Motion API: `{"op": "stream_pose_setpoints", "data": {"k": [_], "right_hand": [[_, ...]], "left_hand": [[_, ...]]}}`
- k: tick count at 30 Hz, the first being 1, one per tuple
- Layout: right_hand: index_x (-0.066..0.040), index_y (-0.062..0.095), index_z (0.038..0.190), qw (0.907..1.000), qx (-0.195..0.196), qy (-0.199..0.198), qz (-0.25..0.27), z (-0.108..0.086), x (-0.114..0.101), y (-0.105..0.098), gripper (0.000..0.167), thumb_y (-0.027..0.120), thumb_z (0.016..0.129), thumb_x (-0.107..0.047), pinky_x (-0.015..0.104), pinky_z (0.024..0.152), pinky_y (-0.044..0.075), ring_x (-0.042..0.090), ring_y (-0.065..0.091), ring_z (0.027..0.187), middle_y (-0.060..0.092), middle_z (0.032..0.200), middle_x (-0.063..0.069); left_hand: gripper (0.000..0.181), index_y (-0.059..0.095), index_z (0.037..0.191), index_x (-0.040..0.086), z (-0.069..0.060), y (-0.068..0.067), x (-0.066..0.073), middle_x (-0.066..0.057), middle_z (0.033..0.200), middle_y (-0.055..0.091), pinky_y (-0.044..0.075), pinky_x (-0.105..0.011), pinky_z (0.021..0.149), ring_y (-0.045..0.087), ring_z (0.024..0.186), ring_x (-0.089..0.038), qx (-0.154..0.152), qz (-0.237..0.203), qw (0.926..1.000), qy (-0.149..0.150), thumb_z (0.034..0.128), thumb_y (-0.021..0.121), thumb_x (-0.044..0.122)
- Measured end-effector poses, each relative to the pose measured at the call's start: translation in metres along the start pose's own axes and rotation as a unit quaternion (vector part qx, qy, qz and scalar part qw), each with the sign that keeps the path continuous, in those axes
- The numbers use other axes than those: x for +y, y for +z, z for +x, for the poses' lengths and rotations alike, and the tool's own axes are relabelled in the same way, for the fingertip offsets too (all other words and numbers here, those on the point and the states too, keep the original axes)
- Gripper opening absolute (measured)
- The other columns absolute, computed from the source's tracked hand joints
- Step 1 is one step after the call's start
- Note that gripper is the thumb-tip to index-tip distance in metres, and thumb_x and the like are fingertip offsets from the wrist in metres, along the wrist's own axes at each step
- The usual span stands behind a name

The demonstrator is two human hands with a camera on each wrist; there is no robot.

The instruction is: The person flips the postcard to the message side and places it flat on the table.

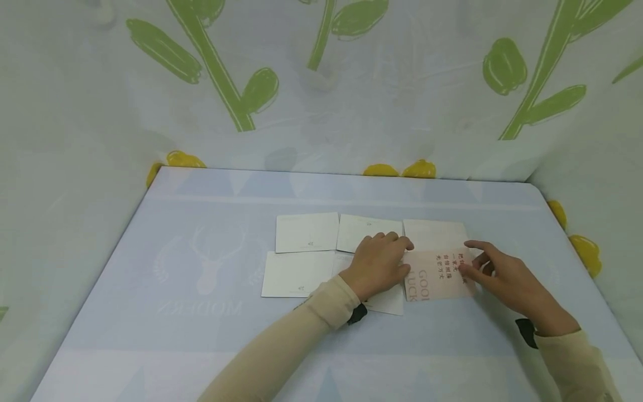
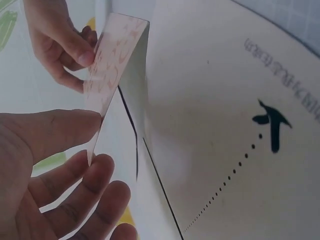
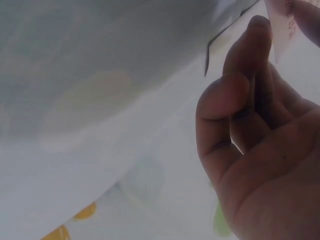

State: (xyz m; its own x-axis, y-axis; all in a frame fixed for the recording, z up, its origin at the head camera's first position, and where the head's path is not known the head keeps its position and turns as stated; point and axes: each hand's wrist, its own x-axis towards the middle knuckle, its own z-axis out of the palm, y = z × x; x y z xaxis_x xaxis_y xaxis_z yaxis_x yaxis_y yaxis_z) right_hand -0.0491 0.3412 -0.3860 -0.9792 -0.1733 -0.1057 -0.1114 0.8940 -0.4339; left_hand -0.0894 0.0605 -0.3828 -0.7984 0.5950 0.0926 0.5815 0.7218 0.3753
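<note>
A pink card (image 1: 423,282) with red characters and the words GOOD LUCK is held between both hands. My left hand (image 1: 379,262) pinches its left edge; the left wrist view shows the thumb on one side of the card (image 2: 117,50) and fingertips on the other. At the opposite edge my right hand (image 1: 507,282) pinches it, thumb on the printed face and index finger behind. In the right wrist view only a corner of the card shows beside the right hand (image 3: 260,135). Just beyond the pink card lies a white card (image 1: 434,230), partly covered by it.
White cards lie in two rows to the left: one at the upper left (image 1: 306,233), another beside it (image 1: 366,224), one at the lower left (image 1: 295,274). The left hand and sleeve partly hide a lower card (image 1: 389,303). All rest on a pale blue table (image 1: 150,324).
</note>
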Motion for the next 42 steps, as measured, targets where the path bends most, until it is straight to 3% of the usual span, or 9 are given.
{"op": "stream_pose_setpoints", "data": {"k": [19,32,37,42], "right_hand": [[-0.001,0.054,0.136,0.9994,-0.027,0.021,-0.008,-0.002,0.002,-0.001,0.061,0.069,0.096,-0.044,0.029,0.063,0.048,0.021,0.060,0.086,0.062,0.096,0.003],[-0.002,0.058,0.134,0.9993,-0.031,0.022,-0.001,-0.003,0.002,0.000,0.052,0.068,0.098,-0.039,0.033,0.065,0.048,0.022,0.062,0.088,0.066,0.100,0.007],[-0.001,0.054,0.138,1.0000,0.002,0.001,0.009,-0.001,0.001,0.001,0.053,0.068,0.098,-0.035,0.037,0.068,0.051,0.028,0.062,0.093,0.064,0.110,0.014],[-0.002,0.047,0.145,0.9981,0.054,-0.019,0.023,0.003,-0.001,0.005,0.059,0.067,0.099,-0.033,0.057,0.081,0.048,0.041,0.054,0.112,0.050,0.134,0.025]], "left_hand": [[0.029,0.071,0.122,0.021,-0.001,0.003,0.003,0.005,0.106,0.069,0.040,-0.022,0.066,0.056,0.082,-0.009,-0.029,0.002,0.9995,0.011,0.0947,0.070,0.029],[0.026,0.072,0.121,0.020,-0.007,0.002,-0.001,0.006,0.107,0.069,0.041,-0.022,0.068,0.057,0.084,-0.009,-0.013,-0.016,0.9996,0.018,0.0980,0.064,0.030],[0.026,0.073,0.120,0.019,-0.012,-0.001,-0.003,0.007,0.104,0.068,0.042,-0.021,0.069,0.057,0.085,-0.008,-0.005,-0.030,0.9994,0.017,0.0976,0.064,0.028],[0.026,0.073,0.120,0.018,-0.020,-0.006,-0.006,0.005,0.107,0.070,0.043,-0.023,0.068,0.060,0.086,-0.011,0.018,-0.013,0.9994,0.027,0.0972,0.064,0.027]]}}
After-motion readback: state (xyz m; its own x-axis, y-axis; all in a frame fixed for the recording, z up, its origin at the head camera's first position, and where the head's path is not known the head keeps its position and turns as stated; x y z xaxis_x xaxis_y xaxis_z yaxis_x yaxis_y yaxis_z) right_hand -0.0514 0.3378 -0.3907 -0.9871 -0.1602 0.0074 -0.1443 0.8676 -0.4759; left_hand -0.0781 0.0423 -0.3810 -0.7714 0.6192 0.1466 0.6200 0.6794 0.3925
